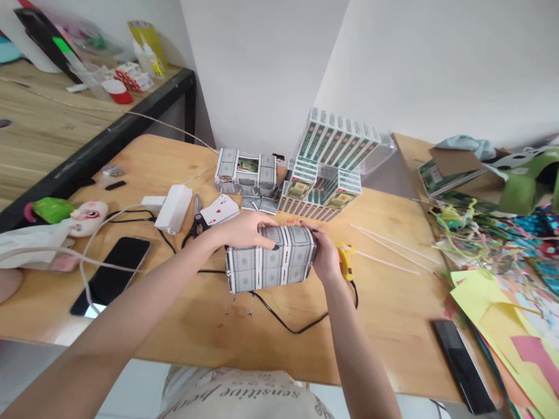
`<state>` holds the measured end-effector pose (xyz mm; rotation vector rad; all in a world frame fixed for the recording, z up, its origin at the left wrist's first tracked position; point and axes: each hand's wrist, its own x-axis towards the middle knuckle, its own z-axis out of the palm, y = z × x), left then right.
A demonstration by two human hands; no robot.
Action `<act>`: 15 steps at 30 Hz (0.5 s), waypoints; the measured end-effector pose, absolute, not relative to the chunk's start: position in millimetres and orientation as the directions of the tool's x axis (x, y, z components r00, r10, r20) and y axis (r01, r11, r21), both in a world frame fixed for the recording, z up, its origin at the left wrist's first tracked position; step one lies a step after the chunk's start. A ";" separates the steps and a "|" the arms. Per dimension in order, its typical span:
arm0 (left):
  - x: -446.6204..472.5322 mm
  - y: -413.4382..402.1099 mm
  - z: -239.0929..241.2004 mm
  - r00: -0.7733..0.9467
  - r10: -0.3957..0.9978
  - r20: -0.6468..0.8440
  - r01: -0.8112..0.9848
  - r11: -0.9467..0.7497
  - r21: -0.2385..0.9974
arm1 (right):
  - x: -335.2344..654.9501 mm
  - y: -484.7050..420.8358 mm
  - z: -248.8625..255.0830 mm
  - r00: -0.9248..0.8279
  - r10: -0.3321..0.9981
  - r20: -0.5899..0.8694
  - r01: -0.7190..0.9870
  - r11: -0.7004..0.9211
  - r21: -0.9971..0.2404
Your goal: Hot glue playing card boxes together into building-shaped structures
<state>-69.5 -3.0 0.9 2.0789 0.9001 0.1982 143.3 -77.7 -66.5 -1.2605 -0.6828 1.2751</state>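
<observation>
I hold a block made of playing-card packs (271,259) above the wooden table (393,302), between both hands. My left hand (242,230) lies over its top left edge with fingers curled down onto it. My right hand (325,256) grips its right end, fingers wrapped round the side. The block shows grey patterned card backs with white bands. Just behind my right hand lies a yellow glue gun (346,256), its black cord (297,323) looping under the block.
Another card-pack block (247,171) and a stacked structure of card boxes (325,174) stand at the back. Loose cards (220,209), scissors (196,224), a white adapter (173,208) and a phone (111,273) lie left. Glue sticks (384,244), coloured paper (515,314) and another phone (463,364) lie right.
</observation>
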 end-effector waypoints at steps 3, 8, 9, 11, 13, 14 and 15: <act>-67.7 5.6 -3.4 0.720 0.657 -0.223 0.523 -0.303 0.796 | 143.2 -82.3 -65.1 0.224 0.956 -0.187 -0.209 -0.141 -0.968; -66.8 11.1 -5.9 0.725 0.628 -0.282 0.509 -0.215 0.833 | 144.1 -91.1 -61.3 0.086 0.996 -0.019 -0.020 -0.018 -1.000; -66.7 11.2 -5.8 0.720 0.631 -0.290 0.515 -0.204 0.833 | 144.3 -91.7 -61.2 0.068 0.998 0.006 -0.002 0.007 -1.000; -66.6 11.3 -5.3 0.705 0.641 -0.304 0.530 -0.191 0.826 | 144.8 -91.5 -61.7 0.043 0.999 0.033 0.005 0.033 -0.999; -66.6 12.3 -4.5 0.693 0.645 -0.321 0.553 -0.191 0.811 | 145.2 -90.1 -62.1 0.021 0.999 0.037 -0.006 0.037 -0.999; -66.5 13.4 -3.7 0.693 0.640 -0.331 0.565 -0.199 0.800 | 145.5 -89.1 -62.2 0.011 0.999 0.035 -0.016 0.035 -0.999; -66.3 14.9 -2.5 0.698 0.631 -0.338 0.575 -0.213 0.790 | 145.8 -88.0 -62.2 0.001 0.999 0.032 -0.029 0.032 -0.999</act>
